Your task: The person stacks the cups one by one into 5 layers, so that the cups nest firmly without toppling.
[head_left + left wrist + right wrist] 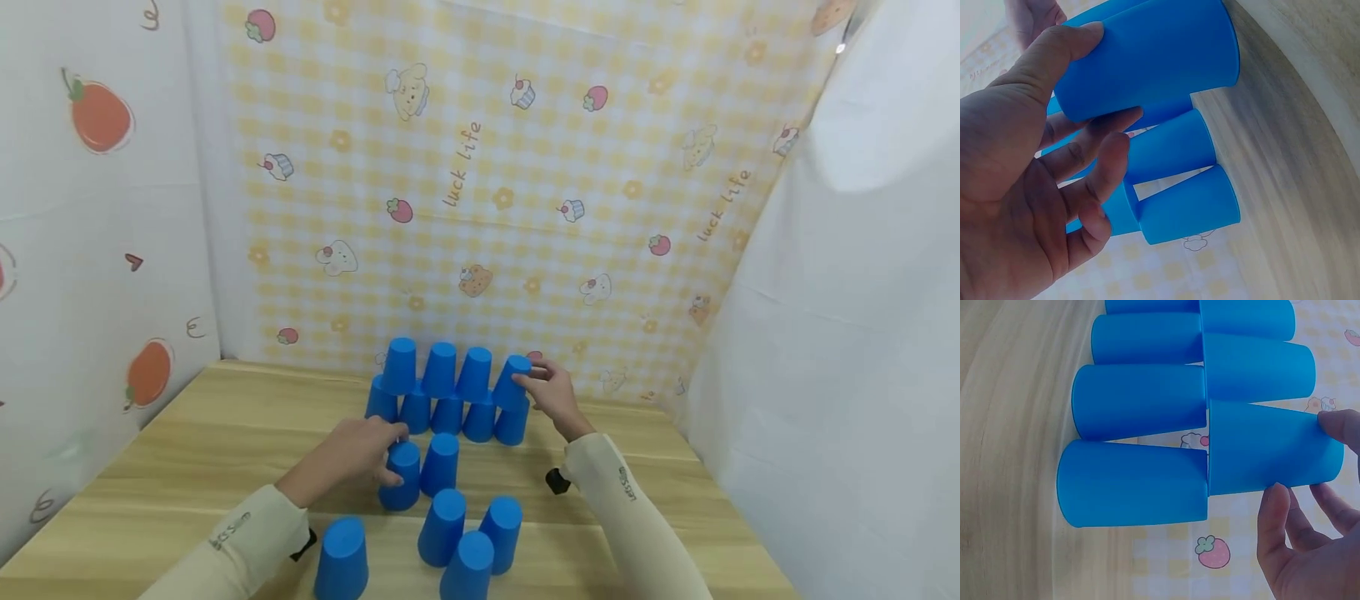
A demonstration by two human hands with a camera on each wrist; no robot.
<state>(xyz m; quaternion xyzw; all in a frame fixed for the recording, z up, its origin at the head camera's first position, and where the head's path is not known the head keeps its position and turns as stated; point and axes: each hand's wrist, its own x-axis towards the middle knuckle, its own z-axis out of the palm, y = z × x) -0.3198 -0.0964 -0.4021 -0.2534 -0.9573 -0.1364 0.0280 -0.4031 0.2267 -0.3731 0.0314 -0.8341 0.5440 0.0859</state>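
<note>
Upside-down blue cups form two rows at the back of the table, the upper ones standing across the bases of the lower row (448, 415). My right hand (553, 392) holds the rightmost upper cup (513, 382) near its narrow top; the right wrist view shows the cup's rim (1211, 450) meeting the cup below (1135, 487). Nearer, my left hand (360, 454) grips another upside-down cup (403, 477), thumb on one side and fingers on the other, as the left wrist view shows on that cup (1154, 59). Beside it stands a single cup (440, 467).
Several more upside-down cups stand in front: a close group of three (442, 529) and one at the left (342, 560). Behind the wooden table (187, 450) hangs a checked cloth (480, 233), with white cloth (832, 350) at the right.
</note>
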